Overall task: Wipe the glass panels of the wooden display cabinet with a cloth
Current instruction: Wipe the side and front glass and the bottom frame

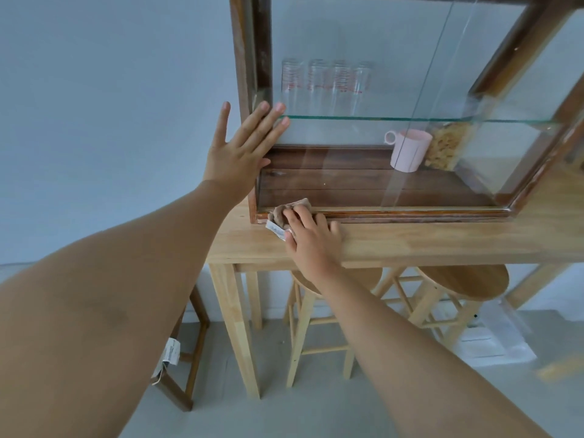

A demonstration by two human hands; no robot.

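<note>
Cabinet (252, 58) sits on the table (410, 241), its front glass (347, 90) partly wiped by my guess. Left hand (235, 153), fingers spread wide, braces the frame; right hand (313, 238) presses the cloth (284, 213) at the bottom left corner (on the rail), so the next stroke should run upward over the glass.

The display cabinet (252, 58) runs past the top edge, and the right hand (311, 238) hides most of the cloth (289, 211).
</note>
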